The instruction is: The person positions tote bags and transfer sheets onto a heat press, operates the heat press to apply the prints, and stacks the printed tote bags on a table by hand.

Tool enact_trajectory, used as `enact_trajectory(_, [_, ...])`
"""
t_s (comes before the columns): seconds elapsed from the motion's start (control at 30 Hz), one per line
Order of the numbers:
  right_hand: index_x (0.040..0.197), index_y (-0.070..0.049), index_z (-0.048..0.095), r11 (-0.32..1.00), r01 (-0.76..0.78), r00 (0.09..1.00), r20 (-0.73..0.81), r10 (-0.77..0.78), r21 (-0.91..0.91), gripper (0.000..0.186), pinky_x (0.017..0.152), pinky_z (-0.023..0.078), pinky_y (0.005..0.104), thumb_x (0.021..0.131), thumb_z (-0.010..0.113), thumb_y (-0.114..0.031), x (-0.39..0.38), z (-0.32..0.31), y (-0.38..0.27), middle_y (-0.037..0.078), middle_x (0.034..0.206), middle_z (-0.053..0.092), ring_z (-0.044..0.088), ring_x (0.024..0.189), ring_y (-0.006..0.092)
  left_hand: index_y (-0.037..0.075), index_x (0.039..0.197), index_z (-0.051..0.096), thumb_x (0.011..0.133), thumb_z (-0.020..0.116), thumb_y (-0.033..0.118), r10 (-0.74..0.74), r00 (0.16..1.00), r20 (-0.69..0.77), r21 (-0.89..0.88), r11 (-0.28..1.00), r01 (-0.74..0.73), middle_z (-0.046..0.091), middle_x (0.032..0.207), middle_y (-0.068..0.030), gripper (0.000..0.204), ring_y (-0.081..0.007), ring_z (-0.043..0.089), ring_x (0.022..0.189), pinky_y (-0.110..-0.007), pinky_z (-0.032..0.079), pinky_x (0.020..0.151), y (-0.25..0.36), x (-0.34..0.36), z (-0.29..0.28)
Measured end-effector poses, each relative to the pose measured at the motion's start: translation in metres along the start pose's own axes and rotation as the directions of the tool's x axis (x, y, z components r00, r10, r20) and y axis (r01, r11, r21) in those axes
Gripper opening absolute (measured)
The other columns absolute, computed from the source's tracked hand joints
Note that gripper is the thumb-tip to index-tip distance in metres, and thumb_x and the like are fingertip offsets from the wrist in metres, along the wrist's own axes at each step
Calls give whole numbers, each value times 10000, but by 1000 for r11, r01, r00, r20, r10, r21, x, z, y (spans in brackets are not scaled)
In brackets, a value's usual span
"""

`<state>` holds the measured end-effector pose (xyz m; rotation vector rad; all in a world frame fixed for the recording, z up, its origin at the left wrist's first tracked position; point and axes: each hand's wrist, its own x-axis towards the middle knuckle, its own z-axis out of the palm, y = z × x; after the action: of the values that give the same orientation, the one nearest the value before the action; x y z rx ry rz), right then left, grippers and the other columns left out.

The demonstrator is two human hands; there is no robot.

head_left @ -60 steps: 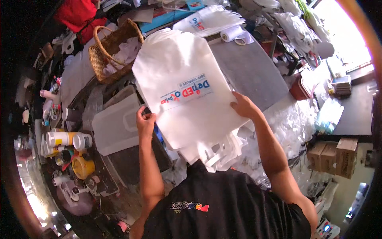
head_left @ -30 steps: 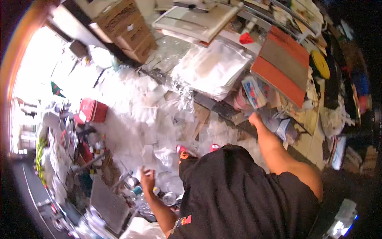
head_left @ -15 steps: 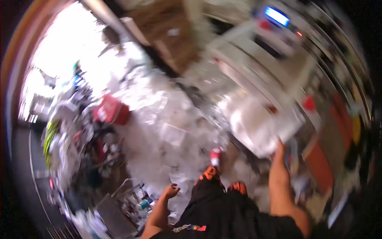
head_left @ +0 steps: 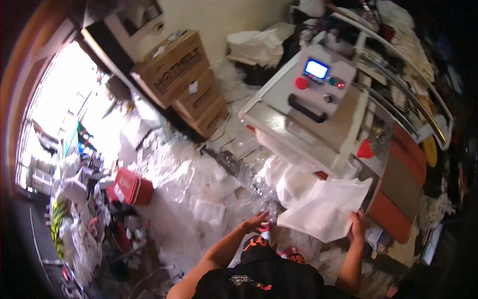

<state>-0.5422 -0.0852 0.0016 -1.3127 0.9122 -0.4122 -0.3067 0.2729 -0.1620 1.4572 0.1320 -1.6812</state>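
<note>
My right hand [head_left: 356, 224] grips the right edge of a white fabric sheet [head_left: 321, 209], which hangs at a tilt in front of a white press machine [head_left: 284, 132]. The machine's control box has a lit screen [head_left: 316, 69], a red button and a black handle [head_left: 306, 109]. Just left of the sheet, my left hand [head_left: 256, 223] is held out with its fingers apart and nothing visible in them. Behind the held sheet lies more crumpled white material [head_left: 281, 174], partly hidden by it, below the machine's front edge.
An orange-and-grey padded board [head_left: 413, 174] lies right of the machine. Cardboard boxes [head_left: 174, 74] are stacked at upper left. White scraps and plastic [head_left: 189, 189] cover the floor, with a red container [head_left: 137, 189] and piled clutter on the left. A bright doorway is at far left.
My view has swung from the bag stack on the worktable to the press machine. My right hand now lifts a white sheet, and my left hand has come up and rightward toward it.
</note>
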Motion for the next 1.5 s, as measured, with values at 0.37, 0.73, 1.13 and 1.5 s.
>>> enact_trajectory(0.37, [1466, -50, 389, 961, 275, 909, -319, -268, -23, 619, 1004, 403, 316, 890, 615, -73, -174, -131, -148, 102, 1354, 541, 522, 1191, 176, 110, 1395, 407, 916, 597, 178, 646, 703, 299, -77, 750, -657, 637, 1185, -124, 519, -252, 566, 1146, -402, 348, 1040, 183, -151, 207])
enact_trajectory(0.73, [1206, -45, 621, 889, 451, 806, -389, -445, -82, 403, 917, 443, 301, 903, 668, -307, -132, -379, -195, 57, 1106, 641, 582, 1028, 165, 14, 1340, 529, 920, 581, 103, 812, 442, 382, 451, 254, -856, 604, 1223, -117, 433, -172, 585, 1069, -289, 465, 919, 310, -153, 479])
enact_trajectory(1.13, [1244, -42, 555, 282, 711, 18, -384, -923, -644, 282, 876, 498, 363, 966, 546, -89, -64, -455, -256, 143, 1145, 635, 621, 1018, 248, 37, 1127, 606, 916, 533, 198, 816, -524, 245, 849, -441, -290, 626, 1117, -206, 275, -387, 578, 1062, -472, 481, 854, 399, -31, 562])
enact_trajectory(1.5, [1204, -23, 615, 665, -28, 731, -469, -495, -746, 366, 882, 504, 481, 865, 591, -160, 42, -488, 21, 265, 1089, 655, 639, 998, 427, 28, 1323, 491, 924, 506, 249, 931, 298, 212, 946, -120, -300, 654, 1062, -284, 456, -453, 648, 911, -534, 507, 848, 234, 170, 553])
